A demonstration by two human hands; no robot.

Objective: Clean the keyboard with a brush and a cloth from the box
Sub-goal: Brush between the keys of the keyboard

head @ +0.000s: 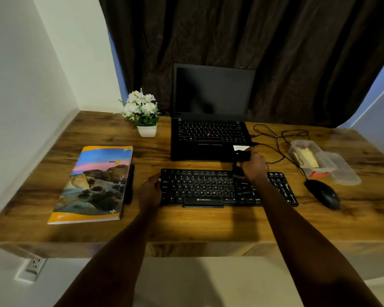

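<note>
A black keyboard [208, 188] lies flat on the wooden desk, in front of the laptop. My left hand [150, 188] grips the keyboard's left edge, thumb on top. My right hand [253, 165] holds a black brush [241, 162] over the keyboard's upper middle-right, bristles down on the keys. A clear plastic box [308, 157] stands open at the right, with a yellow cloth [306, 159] inside and its lid [344, 171] lying beside it.
An open black laptop [211, 120] stands behind the keyboard. A black mouse [323, 193] and its cables lie at the right. A colourful book [93, 185] with a black pen [129, 185] lies at the left, and a white flower pot [145, 116] stands behind it.
</note>
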